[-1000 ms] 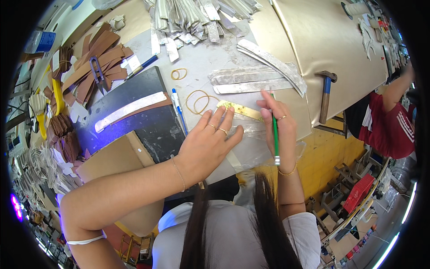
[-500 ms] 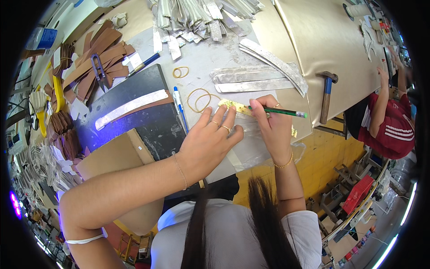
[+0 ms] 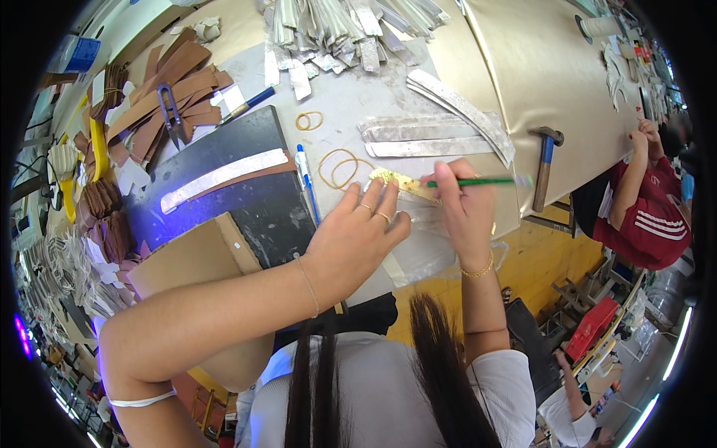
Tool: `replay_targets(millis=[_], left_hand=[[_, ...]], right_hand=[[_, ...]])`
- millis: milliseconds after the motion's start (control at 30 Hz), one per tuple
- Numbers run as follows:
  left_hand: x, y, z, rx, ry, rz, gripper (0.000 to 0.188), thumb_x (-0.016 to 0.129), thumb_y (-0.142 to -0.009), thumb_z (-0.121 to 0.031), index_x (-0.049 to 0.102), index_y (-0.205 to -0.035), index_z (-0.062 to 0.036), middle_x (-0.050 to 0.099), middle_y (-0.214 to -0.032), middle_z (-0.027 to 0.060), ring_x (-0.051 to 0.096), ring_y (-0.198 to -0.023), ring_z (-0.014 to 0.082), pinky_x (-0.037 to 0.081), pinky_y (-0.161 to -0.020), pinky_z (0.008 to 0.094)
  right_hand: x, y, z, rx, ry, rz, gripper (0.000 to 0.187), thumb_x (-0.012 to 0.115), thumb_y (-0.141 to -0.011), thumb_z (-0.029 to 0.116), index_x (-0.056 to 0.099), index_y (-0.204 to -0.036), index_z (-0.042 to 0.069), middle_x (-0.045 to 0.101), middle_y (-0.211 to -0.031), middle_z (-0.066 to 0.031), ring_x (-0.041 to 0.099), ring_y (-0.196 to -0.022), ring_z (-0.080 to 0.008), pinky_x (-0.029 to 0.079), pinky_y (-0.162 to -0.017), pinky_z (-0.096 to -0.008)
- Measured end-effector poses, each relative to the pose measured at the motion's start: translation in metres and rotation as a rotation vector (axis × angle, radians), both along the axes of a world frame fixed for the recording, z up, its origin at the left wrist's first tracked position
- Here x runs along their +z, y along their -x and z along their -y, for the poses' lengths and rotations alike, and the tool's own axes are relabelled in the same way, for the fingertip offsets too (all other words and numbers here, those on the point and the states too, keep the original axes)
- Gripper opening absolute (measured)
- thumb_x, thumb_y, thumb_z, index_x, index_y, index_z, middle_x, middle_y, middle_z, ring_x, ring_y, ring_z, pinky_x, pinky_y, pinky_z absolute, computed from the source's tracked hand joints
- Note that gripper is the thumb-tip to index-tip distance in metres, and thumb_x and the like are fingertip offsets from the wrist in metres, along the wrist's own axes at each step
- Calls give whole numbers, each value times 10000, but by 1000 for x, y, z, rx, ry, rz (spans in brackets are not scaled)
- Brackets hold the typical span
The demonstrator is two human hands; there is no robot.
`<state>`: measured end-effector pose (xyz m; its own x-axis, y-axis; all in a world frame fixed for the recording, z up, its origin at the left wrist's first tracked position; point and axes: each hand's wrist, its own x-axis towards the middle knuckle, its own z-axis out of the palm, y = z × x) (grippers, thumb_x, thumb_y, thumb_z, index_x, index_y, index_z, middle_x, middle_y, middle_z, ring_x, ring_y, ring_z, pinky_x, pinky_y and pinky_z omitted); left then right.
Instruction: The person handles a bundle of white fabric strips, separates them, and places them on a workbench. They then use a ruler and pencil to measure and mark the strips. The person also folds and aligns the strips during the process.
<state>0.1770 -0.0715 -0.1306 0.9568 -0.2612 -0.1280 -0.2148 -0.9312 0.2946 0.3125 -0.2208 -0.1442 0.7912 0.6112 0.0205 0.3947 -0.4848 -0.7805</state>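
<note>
My left hand (image 3: 357, 235) lies with its fingers stretched out, the fingertips resting on a narrow pale-yellow patterned strip (image 3: 412, 185). A green pencil (image 3: 482, 181) is pinched in my right hand (image 3: 469, 216), its writing end over the right part of that strip and its far end smeared by motion. Part of the strip is hidden under my fingers. Left of my left hand lies a blue-and-white pen (image 3: 307, 183). Thin tan rubber bands (image 3: 321, 170) lie just beyond the fingertips.
Silvery strips (image 3: 429, 145) lie beyond my hands, with a hammer (image 3: 544, 168) to their right. On the left, a dark slab (image 3: 258, 138) bears a white strip (image 3: 224, 179); thread snips (image 3: 170, 112) rest on brown strips (image 3: 166, 93). A person in red (image 3: 646, 213) sits at the right.
The right hand has shifted slightly right, and the pencil now lies more level. My left hand keeps its place on the strip. The whole view has moved a little.
</note>
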Motion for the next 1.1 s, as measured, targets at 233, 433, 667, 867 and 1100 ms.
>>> replay_targets(millis=[233, 433, 667, 867, 1100], left_hand=[[-4, 8, 5, 6, 56, 54, 485, 546, -905, -174, 519, -1387, -137, 440, -1472, 285, 445, -1349, 440, 340, -1147, 506], [-4, 14, 7, -30, 48, 64, 480, 545, -899, -183, 535, -1374, -115, 457, -1449, 280, 455, -1328, 442, 364, -1128, 501], [-3, 12, 7, -82, -17, 25, 485, 533, -939, -240, 507, -1393, -71, 441, -1476, 276, 426, -1352, 434, 330, -1135, 503], [2, 12, 6, -88, -21, -15, 479, 521, -944, -235, 506, -1391, -63, 437, -1479, 275, 419, -1358, 440, 333, -1131, 507], [1, 14, 7, -69, 9, 5, 494, 550, -895, -172, 511, -1379, -74, 427, -1472, 289, 428, -1351, 450, 358, -1119, 506]], right_hand=[[1, 11, 26, 88, 209, 329, 296, 776, -811, 112, 695, -1095, 101, 645, -944, -82, 562, -917, -284, 435, -821, -400], [-4, 14, 28, 109, 219, 331, 334, 805, -767, 85, 698, -1083, 90, 608, -939, -92, 568, -913, -283, 444, -816, -399], [-4, 15, 24, 25, 125, 150, 248, 793, -776, 26, 690, -1001, 47, 598, -903, -99, 583, -843, -269, 475, -747, -371], [3, 8, 27, 190, 195, 337, 208, 766, -819, 15, 697, -1014, 33, 599, -892, -82, 596, -820, -209, 486, -681, -315], [45, -33, 37, -20, 49, 95, 159, 736, -869, 66, 710, -1024, 42, 618, -862, -106, 616, -738, -227, 488, -662, -325]])
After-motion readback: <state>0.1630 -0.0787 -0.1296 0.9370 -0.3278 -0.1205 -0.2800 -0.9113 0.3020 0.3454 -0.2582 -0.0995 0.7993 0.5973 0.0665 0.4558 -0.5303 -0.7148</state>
